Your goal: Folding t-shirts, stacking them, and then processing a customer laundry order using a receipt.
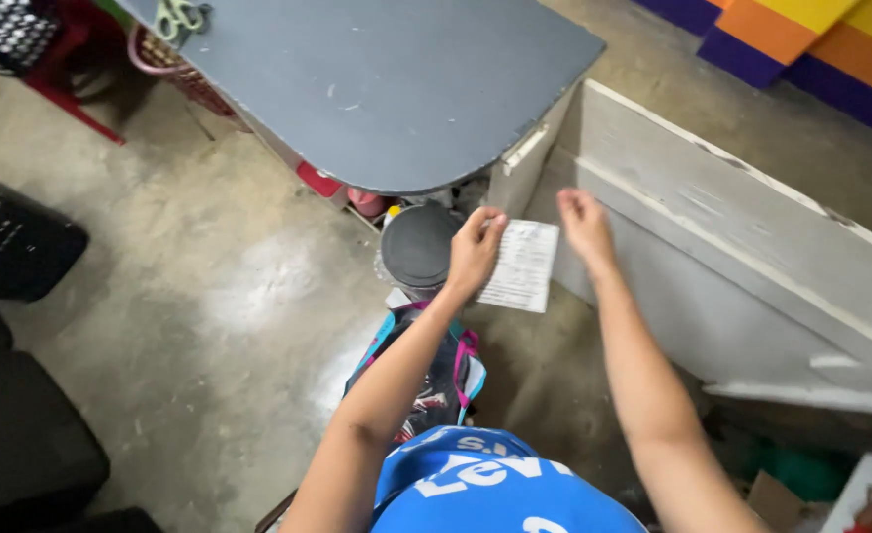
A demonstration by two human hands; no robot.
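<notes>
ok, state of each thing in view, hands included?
left hand: pinching the paper slip by its left edge
right hand: open, just off the slip
paper slip: flat, held in the air
dark round lid: closed on its container
grey table: scissors lying at its far corner
white board: leaning, paint chipped

blue shirt (485,489), white lettering, arms apparently bare

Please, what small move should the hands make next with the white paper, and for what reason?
Probably bring the right hand across to take the free edge of the white paper. Only the left hand pinches it, at its upper left corner, so the sheet hangs over the concrete floor. The right hand is open and close beside it, touching nothing.
</notes>
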